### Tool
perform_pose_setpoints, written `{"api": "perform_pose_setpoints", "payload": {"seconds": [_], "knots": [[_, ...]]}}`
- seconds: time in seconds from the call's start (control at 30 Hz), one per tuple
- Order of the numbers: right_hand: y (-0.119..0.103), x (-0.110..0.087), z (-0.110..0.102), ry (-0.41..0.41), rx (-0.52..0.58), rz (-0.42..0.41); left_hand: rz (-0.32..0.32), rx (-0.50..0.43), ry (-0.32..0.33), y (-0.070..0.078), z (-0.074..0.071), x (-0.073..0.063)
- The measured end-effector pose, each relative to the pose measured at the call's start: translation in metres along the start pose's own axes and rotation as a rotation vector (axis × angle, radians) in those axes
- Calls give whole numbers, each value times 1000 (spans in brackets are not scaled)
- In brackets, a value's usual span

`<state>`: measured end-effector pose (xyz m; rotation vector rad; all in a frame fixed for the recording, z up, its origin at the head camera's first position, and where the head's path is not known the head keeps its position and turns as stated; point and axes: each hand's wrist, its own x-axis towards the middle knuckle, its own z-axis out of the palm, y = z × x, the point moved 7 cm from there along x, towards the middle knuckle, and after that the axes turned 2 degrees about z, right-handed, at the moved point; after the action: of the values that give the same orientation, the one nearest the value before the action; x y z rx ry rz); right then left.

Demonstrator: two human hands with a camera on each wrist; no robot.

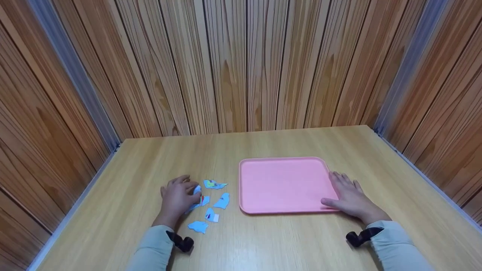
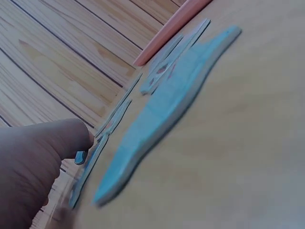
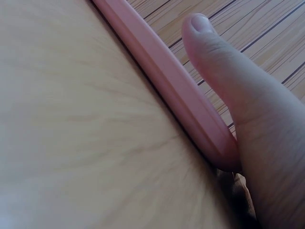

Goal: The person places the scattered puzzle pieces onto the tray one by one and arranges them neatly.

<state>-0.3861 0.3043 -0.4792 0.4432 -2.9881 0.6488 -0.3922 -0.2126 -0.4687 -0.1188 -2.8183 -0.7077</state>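
Note:
In the head view, my left hand (image 1: 177, 196) pinches a blue puzzle piece (image 1: 197, 189) between thumb and fingers, low over other pieces. The left wrist view shows only a small edge of the held piece (image 2: 81, 157) below the thumb; the hand hides the rest. Around it lie several flat, irregular blue pieces, among them one with a yellow-green patch (image 1: 214, 184), a plain one (image 1: 198, 226) and one with a white corner (image 1: 211, 215). My right hand (image 1: 350, 197) rests at the right edge of a pink tray (image 1: 284, 212), fingers spread and thumb over its near right corner.
The shallow tray lies flat on the wooden table (image 1: 278, 241), to the right of the pieces. Wood-panelled walls (image 1: 233, 67) stand behind the table and along both sides.

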Motion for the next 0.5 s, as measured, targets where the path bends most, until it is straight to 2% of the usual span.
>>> {"api": "perform_pose_setpoints", "payload": {"seconds": [0.5], "knots": [[2, -2, 1, -13, 11, 12, 36, 3, 8, 31, 10, 12]]}}
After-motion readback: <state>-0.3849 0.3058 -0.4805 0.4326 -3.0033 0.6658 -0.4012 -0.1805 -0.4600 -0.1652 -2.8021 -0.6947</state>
